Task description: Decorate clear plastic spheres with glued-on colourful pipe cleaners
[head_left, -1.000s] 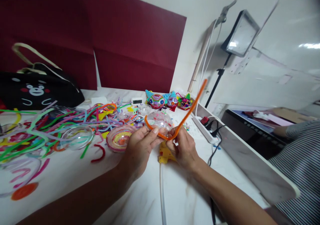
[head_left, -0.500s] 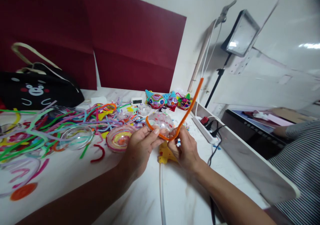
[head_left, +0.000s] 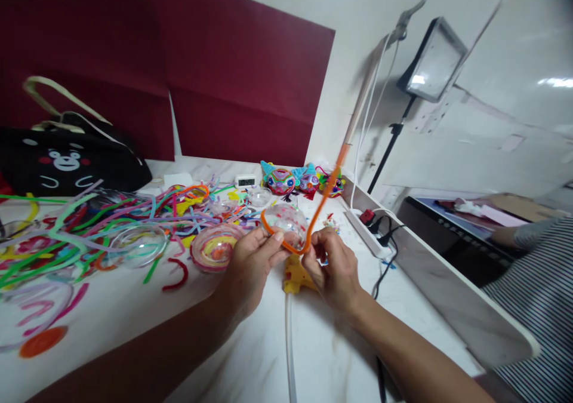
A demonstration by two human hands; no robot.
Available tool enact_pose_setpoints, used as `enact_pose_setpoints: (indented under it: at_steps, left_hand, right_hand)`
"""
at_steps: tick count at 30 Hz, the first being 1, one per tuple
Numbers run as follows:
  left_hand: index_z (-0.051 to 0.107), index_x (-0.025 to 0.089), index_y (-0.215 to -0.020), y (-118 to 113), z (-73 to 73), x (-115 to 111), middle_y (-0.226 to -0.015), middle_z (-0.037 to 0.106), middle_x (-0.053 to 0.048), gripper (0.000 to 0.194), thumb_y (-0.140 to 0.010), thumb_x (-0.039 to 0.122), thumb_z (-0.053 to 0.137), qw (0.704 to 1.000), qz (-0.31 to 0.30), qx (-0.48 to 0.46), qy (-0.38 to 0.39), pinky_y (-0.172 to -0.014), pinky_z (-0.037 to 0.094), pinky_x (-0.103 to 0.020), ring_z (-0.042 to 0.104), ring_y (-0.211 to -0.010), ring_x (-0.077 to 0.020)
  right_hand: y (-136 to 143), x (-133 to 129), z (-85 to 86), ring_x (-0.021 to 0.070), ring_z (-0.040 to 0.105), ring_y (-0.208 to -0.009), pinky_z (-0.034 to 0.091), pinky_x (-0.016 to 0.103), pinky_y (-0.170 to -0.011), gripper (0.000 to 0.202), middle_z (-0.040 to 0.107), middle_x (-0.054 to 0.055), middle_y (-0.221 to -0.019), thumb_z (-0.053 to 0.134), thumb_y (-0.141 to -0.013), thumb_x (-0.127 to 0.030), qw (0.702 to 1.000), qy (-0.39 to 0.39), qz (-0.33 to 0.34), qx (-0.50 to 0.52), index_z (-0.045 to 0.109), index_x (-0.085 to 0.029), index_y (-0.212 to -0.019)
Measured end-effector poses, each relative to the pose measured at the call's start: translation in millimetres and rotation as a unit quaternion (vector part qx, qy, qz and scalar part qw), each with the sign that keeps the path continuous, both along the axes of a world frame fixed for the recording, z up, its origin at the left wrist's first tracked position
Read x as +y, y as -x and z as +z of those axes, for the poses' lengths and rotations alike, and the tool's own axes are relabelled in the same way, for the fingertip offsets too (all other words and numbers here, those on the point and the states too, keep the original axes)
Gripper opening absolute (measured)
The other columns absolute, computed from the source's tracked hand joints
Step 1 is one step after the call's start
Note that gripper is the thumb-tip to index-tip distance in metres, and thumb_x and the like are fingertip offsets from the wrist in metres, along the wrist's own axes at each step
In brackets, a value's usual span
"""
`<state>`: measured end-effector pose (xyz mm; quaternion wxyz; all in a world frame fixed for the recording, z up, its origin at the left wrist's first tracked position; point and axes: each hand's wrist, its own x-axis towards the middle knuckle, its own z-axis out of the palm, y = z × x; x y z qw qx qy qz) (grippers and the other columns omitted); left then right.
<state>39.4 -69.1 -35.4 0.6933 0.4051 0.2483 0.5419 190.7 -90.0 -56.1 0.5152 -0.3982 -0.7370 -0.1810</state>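
My left hand (head_left: pixel 253 262) pinches the near edge of a clear plastic dome (head_left: pixel 286 219) with red marks, together with an orange pipe cleaner (head_left: pixel 319 206). The pipe cleaner runs along the dome's rim, then bends sharply upward into a long free end, blurred at its tip. My right hand (head_left: pixel 333 265) is closed, its fingertips at the bend; the exact grip is partly hidden. Beneath the hands lies a yellow glue gun (head_left: pixel 294 276) with a pale cord. Left of my left hand sits a dome wrapped in coloured rings (head_left: pixel 215 249).
Loose pipe cleaners (head_left: pixel 89 230) and a clear dome (head_left: pixel 138 245) cover the left side. Finished animal-face ornaments (head_left: pixel 280 179) and a small digital clock (head_left: pixel 245 181) stand behind. A power strip (head_left: pixel 369 233) lies right, beside a low partition (head_left: pixel 447 283). A person's striped clothing (head_left: pixel 537 301) shows beyond.
The pipe cleaner's free end has swung left and its bend looks tighter. My right hand's fingers have shifted slightly at the bend. My left hand and the dome have barely moved.
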Motion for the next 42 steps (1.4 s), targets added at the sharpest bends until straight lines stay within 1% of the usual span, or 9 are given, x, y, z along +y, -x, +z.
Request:
enact_pose_setpoints:
  at_steps: [3,7,11,18,23,28,32,37,42]
  left_hand:
    - [0.068,0.01,-0.09,0,1.2,0,-0.09,0.076,-0.01,0.021,-0.076,0.025,0.075,1.0,0.002,-0.001,-0.002,-0.084,0.057,-0.034,0.071,-0.091,-0.0238]
    - [0.068,0.01,-0.091,1,1.7,0,-0.09,0.076,-0.009,0.022,-0.076,0.024,0.076,1.0,0.016,-0.005,-0.001,-0.082,0.057,-0.032,0.071,-0.091,-0.0229]
    - [0.068,0.01,-0.092,1,-0.1,1,-0.089,0.076,-0.009,0.022,-0.076,0.025,0.075,1.0,0.021,-0.01,-0.002,-0.081,0.058,-0.032,0.071,-0.091,-0.0225]
    - [0.068,0.01,-0.089,-2,0.6,0,-0.087,0.076,-0.009,0.026,-0.072,0.027,0.078,0.999,0.035,-0.004,0.006,-0.082,0.058,-0.033,0.071,-0.091,-0.0233]
    - [0.068,0.01,-0.09,-2,-2.4,-2,-0.088,0.076,-0.009,0.03,-0.071,0.031,0.079,0.999,0.04,0.01,-0.01,-0.083,0.057,-0.034,0.071,-0.091,-0.0236]
    - [0.067,0.01,-0.091,-3,-6.7,-3,-0.089,0.076,-0.01,0.034,-0.071,0.035,0.079,0.998,0.049,0.029,-0.019,-0.085,0.056,-0.036,0.071,-0.092,-0.0249]
    - [0.066,0.01,-0.092,-4,-6.2,-2,-0.09,0.076,-0.01,0.036,-0.07,0.036,0.079,0.998,0.054,0.028,-0.016,-0.085,0.056,-0.037,0.071,-0.093,-0.0259]
    - [0.066,0.011,-0.093,-3,-5.7,-2,-0.09,0.076,-0.01,0.032,-0.074,0.034,0.077,0.998,0.046,0.025,-0.036,-0.084,0.057,-0.036,0.071,-0.091,-0.0247]
    - [0.066,0.01,-0.093,-2,-10.5,-1,-0.089,0.076,-0.01,0.031,-0.075,0.035,0.076,0.998,0.046,0.032,-0.042,-0.083,0.057,-0.035,0.071,-0.09,-0.0242]
  right_hand:
    - [-3,0,1.1,0.0127,0.058,-0.061,0.047,0.023,-0.054,0.01,0.058,0.0,-0.075,0.052,-0.091,-0.011,1.0,0.006,0.012,0.005,0.051,-0.021,-0.09]
    - [-8,3,-1.7,0.0171,0.065,-0.073,0.053,0.028,-0.064,0.012,0.067,0.006,-0.084,0.054,-0.091,-0.012,0.999,-0.029,0.015,-0.032,0.057,-0.018,-0.101]
    - [-9,6,-4.3,0.0179,0.062,-0.068,0.05,0.029,-0.06,0.015,0.068,0.006,-0.077,0.055,-0.091,-0.008,0.996,-0.049,0.009,-0.074,0.058,-0.017,-0.104]
    - [-7,4,-1.1,0.0173,0.061,-0.065,0.048,0.028,-0.058,0.011,0.066,0.006,-0.073,0.053,-0.092,-0.009,0.994,-0.057,-0.002,-0.096,0.059,-0.015,-0.099]
    - [-5,3,-3.1,0.0155,0.059,-0.063,0.047,0.025,-0.056,0.009,0.062,0.004,-0.071,0.052,-0.092,-0.009,0.994,-0.041,-0.024,-0.099,0.057,-0.017,-0.094]
    - [-1,4,-9.0,0.0183,0.055,-0.064,0.045,0.028,-0.056,0.009,0.057,0.004,-0.071,0.047,-0.095,-0.015,0.991,-0.02,-0.059,-0.116,0.052,-0.019,-0.089]
    - [0,8,-13.1,0.019,0.054,-0.065,0.046,0.028,-0.056,0.01,0.055,0.005,-0.073,0.044,-0.095,-0.014,0.99,-0.008,-0.071,-0.121,0.049,-0.02,-0.089]
    - [2,8,-16.6,0.0164,0.055,-0.06,0.048,0.025,-0.053,0.004,0.054,0.003,-0.073,0.045,-0.094,-0.017,0.992,0.022,-0.083,-0.094,0.046,-0.02,-0.092]
    - [9,3,-17.7,0.0151,0.058,-0.058,0.049,0.024,-0.053,0.008,0.057,0.001,-0.074,0.044,-0.09,-0.013,0.992,0.064,-0.095,-0.05,0.043,-0.021,-0.093]
